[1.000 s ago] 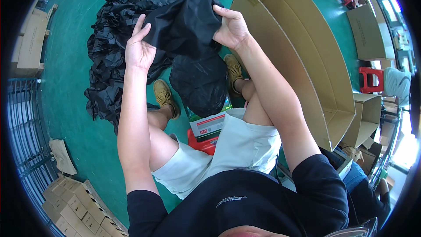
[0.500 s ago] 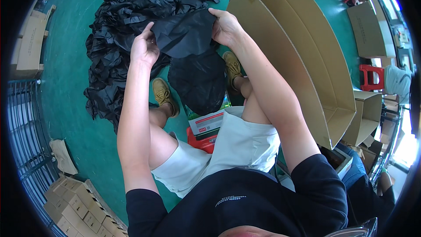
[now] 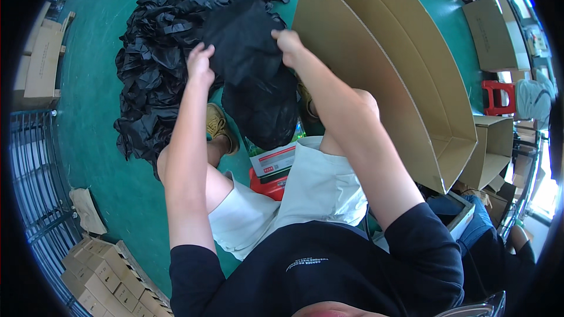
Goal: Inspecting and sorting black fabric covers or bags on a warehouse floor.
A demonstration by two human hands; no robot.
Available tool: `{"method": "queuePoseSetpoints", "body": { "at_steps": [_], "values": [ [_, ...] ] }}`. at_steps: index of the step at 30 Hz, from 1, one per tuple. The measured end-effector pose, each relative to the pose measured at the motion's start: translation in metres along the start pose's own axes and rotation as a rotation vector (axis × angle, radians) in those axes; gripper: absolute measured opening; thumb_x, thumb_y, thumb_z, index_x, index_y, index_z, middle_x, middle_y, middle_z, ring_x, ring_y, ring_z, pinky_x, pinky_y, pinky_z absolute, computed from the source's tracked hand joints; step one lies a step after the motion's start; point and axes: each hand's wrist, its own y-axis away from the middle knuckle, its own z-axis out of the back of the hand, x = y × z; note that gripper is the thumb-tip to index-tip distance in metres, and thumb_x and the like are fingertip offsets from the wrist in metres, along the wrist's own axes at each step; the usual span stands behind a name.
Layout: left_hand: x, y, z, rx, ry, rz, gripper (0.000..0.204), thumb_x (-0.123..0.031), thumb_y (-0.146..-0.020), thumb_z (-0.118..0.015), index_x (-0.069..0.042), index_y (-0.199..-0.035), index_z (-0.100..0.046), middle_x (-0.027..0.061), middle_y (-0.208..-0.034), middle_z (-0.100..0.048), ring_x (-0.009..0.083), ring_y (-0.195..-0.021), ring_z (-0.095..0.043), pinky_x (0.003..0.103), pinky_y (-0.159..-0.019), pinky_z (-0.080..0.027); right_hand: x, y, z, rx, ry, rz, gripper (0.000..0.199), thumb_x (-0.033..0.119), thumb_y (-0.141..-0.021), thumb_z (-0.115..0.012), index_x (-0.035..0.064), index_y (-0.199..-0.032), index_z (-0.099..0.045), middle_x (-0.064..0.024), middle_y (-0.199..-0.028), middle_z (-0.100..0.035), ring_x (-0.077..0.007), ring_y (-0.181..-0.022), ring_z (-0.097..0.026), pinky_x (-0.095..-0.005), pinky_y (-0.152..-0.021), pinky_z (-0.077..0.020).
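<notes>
A dark, thin black fabric piece (image 3: 244,38) stretches between my two hands in front of me. My left hand (image 3: 201,66) is closed on its left edge, and my right hand (image 3: 288,47) pinches the right edge. Below it, another black fabric piece (image 3: 261,111) lies draped over a white and green box (image 3: 276,162) between my legs. To the left and beyond spreads a big crumpled heap of black fabric (image 3: 158,53) on the floor. The raised piece hides part of that heap.
A long, open-topped cardboard box (image 3: 382,64) stands close by my right arm. Something red (image 3: 268,188) sits under the white and green box. Stacked cartons (image 3: 108,279) and a metal rack (image 3: 38,170) line the left. Another person (image 3: 493,258) is at the lower right.
The fabric piece has swung up and away from me, spreading over the heap. My left hand has shifted slightly right and down, my right hand slightly left and down.
</notes>
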Motion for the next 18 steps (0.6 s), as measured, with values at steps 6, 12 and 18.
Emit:
{"method": "queuePoseSetpoints", "body": {
  "at_steps": [6,12,18],
  "values": [
    [0.125,0.028,0.095,-0.351,0.099,0.238,0.059,-0.002,-0.078,-0.079,0.004,-0.129,-0.050,0.0180,-0.126,-0.058,0.0294,-0.108,-0.059,0.041,-0.095,-0.048,-0.149,0.021,0.031,-0.265,0.475,-0.108,0.048,0.020,-0.093,-0.066,-0.0061,-0.130,-0.053,-0.0219,-0.138,-0.053,-0.0308,-0.128,-0.051,-0.0417,-0.102,-0.0428],
    [0.176,0.077,0.086,-0.538,-0.143,0.158,0.067,-0.006,-0.077,-0.082,-0.002,-0.132,-0.044,0.0181,-0.127,-0.056,0.0292,-0.116,-0.054,0.037,-0.100,-0.042,-0.194,0.040,0.084,-0.413,0.373,-0.144,0.045,0.023,-0.093,-0.067,-0.0013,-0.129,-0.057,-0.0169,-0.135,-0.058,-0.0290,-0.127,-0.053,-0.0385,-0.101,-0.0428],
    [0.194,0.106,0.099,-0.634,-0.275,0.173,0.059,-0.008,-0.077,-0.083,-0.002,-0.124,-0.048,0.0189,-0.123,-0.058,0.0296,-0.112,-0.057,0.037,-0.100,-0.043,-0.204,0.057,0.089,-0.400,0.595,-0.147,0.031,0.018,-0.092,-0.067,0.0004,-0.117,-0.065,-0.0161,-0.126,-0.063,-0.0327,-0.115,-0.061,-0.0441,-0.094,-0.0470]
  ]
}}
